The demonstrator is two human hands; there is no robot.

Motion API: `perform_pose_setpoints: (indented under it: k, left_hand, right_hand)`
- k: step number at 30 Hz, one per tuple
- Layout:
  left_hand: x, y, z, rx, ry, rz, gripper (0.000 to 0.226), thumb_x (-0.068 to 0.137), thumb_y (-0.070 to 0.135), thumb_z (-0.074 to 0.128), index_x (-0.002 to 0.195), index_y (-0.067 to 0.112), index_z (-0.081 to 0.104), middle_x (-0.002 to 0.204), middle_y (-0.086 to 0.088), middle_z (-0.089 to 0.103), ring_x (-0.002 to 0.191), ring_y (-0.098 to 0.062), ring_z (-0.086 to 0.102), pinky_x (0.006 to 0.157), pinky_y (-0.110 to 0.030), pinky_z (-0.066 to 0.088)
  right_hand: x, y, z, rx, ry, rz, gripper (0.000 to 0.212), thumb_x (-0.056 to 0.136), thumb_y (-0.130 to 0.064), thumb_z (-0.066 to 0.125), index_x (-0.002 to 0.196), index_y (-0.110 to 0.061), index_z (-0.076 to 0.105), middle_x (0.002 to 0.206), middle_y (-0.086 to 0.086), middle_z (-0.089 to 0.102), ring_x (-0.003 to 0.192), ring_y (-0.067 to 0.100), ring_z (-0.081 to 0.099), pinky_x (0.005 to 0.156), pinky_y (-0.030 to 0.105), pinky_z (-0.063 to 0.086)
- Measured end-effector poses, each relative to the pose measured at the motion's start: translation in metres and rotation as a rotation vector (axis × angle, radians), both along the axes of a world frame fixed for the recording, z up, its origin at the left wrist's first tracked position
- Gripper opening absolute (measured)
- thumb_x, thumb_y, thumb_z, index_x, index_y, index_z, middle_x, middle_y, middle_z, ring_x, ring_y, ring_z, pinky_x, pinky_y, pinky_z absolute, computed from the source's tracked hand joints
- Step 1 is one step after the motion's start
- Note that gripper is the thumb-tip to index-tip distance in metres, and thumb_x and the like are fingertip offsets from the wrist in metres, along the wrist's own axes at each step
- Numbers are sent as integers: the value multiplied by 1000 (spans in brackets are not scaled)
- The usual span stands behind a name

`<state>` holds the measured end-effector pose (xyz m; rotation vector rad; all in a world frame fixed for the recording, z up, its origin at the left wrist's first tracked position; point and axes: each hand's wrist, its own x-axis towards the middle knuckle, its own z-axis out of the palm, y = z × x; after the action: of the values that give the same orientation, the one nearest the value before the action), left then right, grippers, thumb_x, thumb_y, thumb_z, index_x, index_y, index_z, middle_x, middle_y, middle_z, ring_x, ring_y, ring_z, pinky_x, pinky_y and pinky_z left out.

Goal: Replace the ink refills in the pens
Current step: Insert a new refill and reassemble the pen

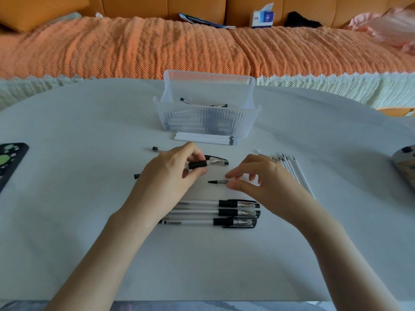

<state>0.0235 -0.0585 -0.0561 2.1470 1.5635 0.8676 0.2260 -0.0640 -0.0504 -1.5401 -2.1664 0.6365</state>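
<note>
The left hand (173, 169) holds a pen barrel (197, 164) by its black grip, thumb and fingertips closed around it, the barrel running left under the palm so that its black end cap shows just past the wrist. Just behind it on the table (89, 221) lies a clear cap (216, 160) with a black clip. The right hand (258, 178) pinches a pen tip (216, 182) between thumb and forefinger; the tip's black point faces left toward the barrel, and the other fingers are curled loosely, apart from it. Whether the tip touches the table cannot be told.

Nearer the person, three capped pens (224, 213) lie side by side, caps to the right, partly under the left forearm. Beside the right hand, a row of refills (292, 169) lies slanted, points away from the person. Another pen (159, 149) lies behind the left hand, only its black end and a short length showing.

Farther back, a second bundle of white refills (206, 138) lies against the front of a clear ribbed bin (206, 117), which holds more pens. A dark phone case (10, 162) with green spots sits at the left table edge, and a grey object (406, 167) at the right edge. Beyond the table is a sofa with an orange cover (134, 48).
</note>
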Motion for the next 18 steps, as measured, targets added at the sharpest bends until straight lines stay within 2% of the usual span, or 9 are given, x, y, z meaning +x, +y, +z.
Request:
perform_pose_setpoints:
  k: [2,7,12,14,18]
  left_hand:
    - [1,0,-1,17,-11,-30,14,80,28,70,87,20,60,86,13,64,78,-11,63,71,-39,52]
    - [3,1,-3,54,-11,-103,11,80,26,71,87,20,64,85,13,66,79,-11,63,68,-38,52]
    - [7,0,-1,101,4,-158,14,79,33,70,86,22,66,83,12,63,73,-14,63,60,-34,50]
    - [6,1,-1,118,5,-162,13,80,34,69,86,22,69,82,11,61,70,-14,61,58,-34,49]
    - [5,2,1,98,-31,-151,26,78,46,59,88,26,72,80,11,63,68,-11,59,59,-35,48]
  right_hand:
    - [0,1,0,14,37,-40,20,82,-40,65,97,-29,71,83,-18,57,79,0,46,69,6,33]
    - [-5,1,5,42,237,-105,18,80,-34,68,96,-27,70,83,-13,63,71,4,51,65,11,38]
    - [-13,-1,3,46,258,-85,2,81,-21,70,80,-20,72,64,-18,58,65,-1,49,61,8,35]
    - [-13,-1,4,77,241,-89,4,80,-19,71,77,-19,72,62,-19,55,64,-2,48,61,8,34]
    - [-12,-1,6,132,256,-86,5,79,-18,73,75,-21,72,62,-22,54,64,0,48,61,9,35]
